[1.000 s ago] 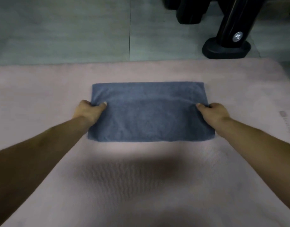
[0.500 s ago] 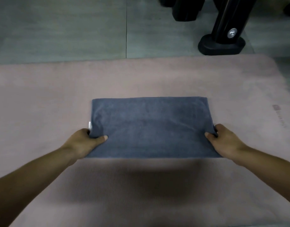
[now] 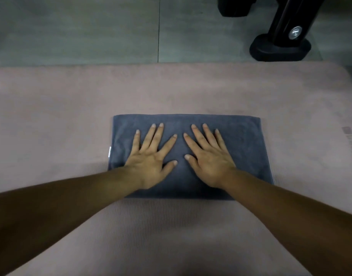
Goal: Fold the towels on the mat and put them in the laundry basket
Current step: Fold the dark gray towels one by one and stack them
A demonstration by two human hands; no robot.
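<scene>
The left hand [image 3: 149,162] and right hand [image 3: 209,162] pressed flat on the grey towel [image 3: 244,140], fingers spread wide. Its white tag [image 3: 109,152] at nine o'clock was unreadable.

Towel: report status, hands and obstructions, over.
Left hand, right hand open, flat on towel. Towel folded, on mat. Basket not in view. Black stand foot beyond mat, clear.

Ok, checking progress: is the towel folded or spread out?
Folded: the towel is a compact rectangle on the mat, left hand and right hand pressing flat on it.
</scene>
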